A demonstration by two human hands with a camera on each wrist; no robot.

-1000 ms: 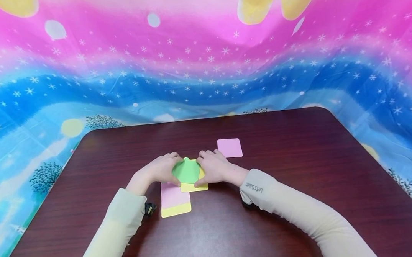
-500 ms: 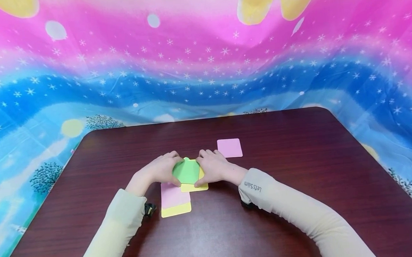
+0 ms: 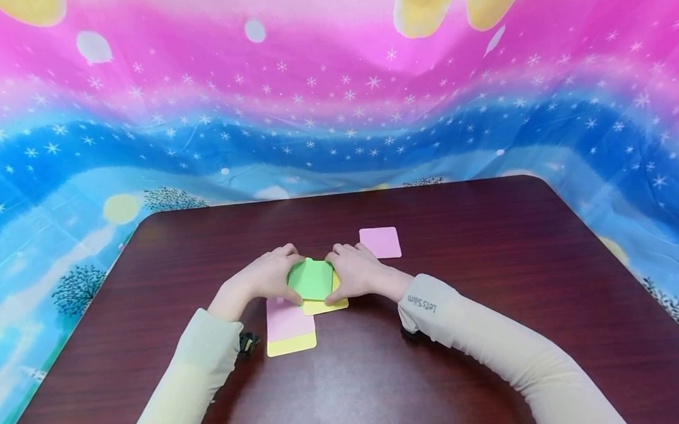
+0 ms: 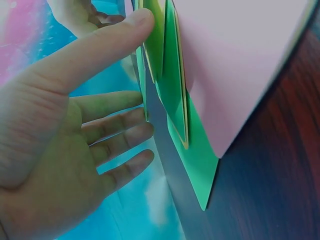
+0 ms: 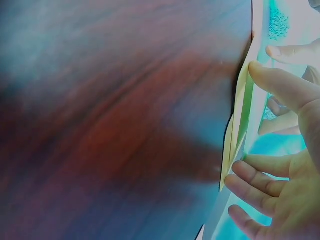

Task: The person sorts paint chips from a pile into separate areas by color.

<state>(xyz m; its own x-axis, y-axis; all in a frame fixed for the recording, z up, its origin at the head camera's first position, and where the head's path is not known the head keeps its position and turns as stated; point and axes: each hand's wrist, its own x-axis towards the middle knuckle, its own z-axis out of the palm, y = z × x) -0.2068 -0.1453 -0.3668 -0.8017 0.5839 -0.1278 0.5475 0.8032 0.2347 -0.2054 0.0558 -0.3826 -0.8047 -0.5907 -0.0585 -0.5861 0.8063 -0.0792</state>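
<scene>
A green square card (image 3: 312,280) lies between the two hands in the head view, on top of a yellow card (image 3: 328,306). At its left edge my left hand (image 3: 265,275) holds it, thumb at the near corner and fingers at the far one. My right hand (image 3: 358,273) grips the right side, its thumb by the near corner over the yellow card. In the left wrist view the left thumb (image 4: 135,22) presses on the layered cards, the other fingers spread at the far side. A pink card (image 3: 290,320) overlaps another yellow card (image 3: 291,345) just nearer the body.
A lone pink card (image 3: 380,242) lies beyond the right hand. Everything rests on a dark red-brown wooden table (image 3: 437,372). Behind it hangs a patterned pink and blue cloth (image 3: 323,99). In the left wrist view, green corners (image 4: 192,165) show below the pink card.
Over the last half second both hands and the green and yellow cards between them have shifted slightly right. The head view has tilted a little. The other cards stay put.
</scene>
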